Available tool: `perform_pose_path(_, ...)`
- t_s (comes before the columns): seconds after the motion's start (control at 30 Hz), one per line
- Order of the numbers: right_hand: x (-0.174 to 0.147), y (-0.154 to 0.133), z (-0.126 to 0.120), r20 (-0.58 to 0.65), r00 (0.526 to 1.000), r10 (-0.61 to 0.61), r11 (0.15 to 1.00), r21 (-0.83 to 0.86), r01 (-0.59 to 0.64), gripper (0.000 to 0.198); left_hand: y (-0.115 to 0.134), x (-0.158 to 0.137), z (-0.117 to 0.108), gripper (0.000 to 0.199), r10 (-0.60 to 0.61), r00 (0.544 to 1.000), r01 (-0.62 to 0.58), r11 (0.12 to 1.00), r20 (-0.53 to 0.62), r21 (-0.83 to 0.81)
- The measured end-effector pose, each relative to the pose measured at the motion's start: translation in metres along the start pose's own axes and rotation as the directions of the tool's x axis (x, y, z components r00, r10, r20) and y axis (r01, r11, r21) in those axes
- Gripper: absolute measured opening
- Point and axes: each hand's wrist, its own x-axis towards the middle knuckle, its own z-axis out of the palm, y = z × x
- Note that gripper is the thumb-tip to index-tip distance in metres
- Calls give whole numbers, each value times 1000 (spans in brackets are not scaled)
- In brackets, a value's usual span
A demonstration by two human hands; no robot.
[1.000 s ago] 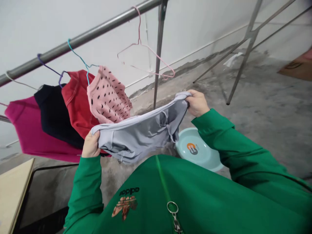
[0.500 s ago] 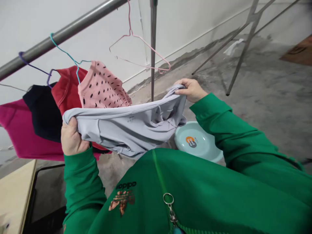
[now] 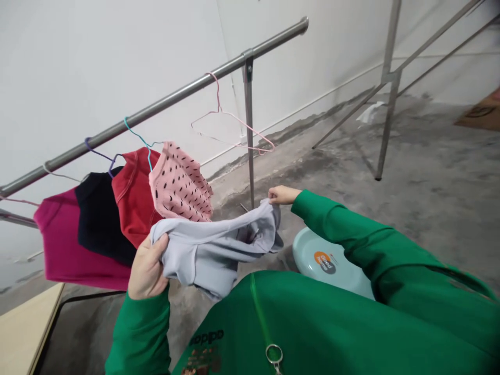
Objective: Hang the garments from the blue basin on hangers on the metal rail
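Note:
A light grey stretchy garment, its upper edge sagging a little, hangs between my two hands over the floor. My left hand pinches one end of that edge, thumb on top. At the other end my right hand grips the cloth between thumb and fingers. Just beyond the garment, a pink spotted top hangs on a turquoise hanger. A bare pink hanger is hooked on the metal rail, above and left of my right hand.
Red, black and magenta clothes hang further left on the rail. A pale blue basin stands on the floor under my right arm. Metal rack legs rise at the right, and a wooden board lies lower left.
My hands have come closer together, so the grey garment hangs slacker. The view has shifted, showing more of the rail and its end. Both hands still hold the cloth.

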Motion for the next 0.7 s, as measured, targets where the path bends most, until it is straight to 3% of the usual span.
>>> perform_pose_path(0.1, 22, -32, -27, -209, 973, -99, 995, -12, 99, 7, -3, -7, 6, 37, -64, 998, 64, 998, 22, 6)
perform_pose_path(0.17, 47, -56, -49, -395, 905, -157, 987, -40, 153, 20, -7, -8, 13, 40, -115, 992, 114, 993, 51, 23)
perform_pose_path(0.23, 76, -78, -65, -495, 842, -214, 977, -105, 187, 39, -12, -8, 21, 44, -168, 983, 166, 986, 78, 33)
perform_pose_path(0.27, 92, -86, -69, -499, 839, -219, 975, -139, 172, 47, -14, -8, 26, 45, -190, 978, 188, 982, 90, 33)
perform_pose_path(0.33, 119, -99, -71, -443, 881, -166, 981, -166, 101, 54, -17, -8, 32, 47, -222, 968, 219, 975, 119, 32)
perform_pose_path(0.43, 146, -110, -64, -338, 939, -64, 991, -134, 19, 25, -20, -9, 36, 48, -232, 959, 227, 973, 161, 45)
perform_pose_path(0.5, 152, -115, -60, -343, 937, -66, 992, -122, 25, 13, -22, -8, 35, 45, -226, 959, 218, 974, 171, 62)
perform_pose_path(0.7, 133, -119, -70, -453, 882, -133, 989, -3, 147, 17, -31, 4, 29, 46, -202, 969, 195, 979, 141, 56)
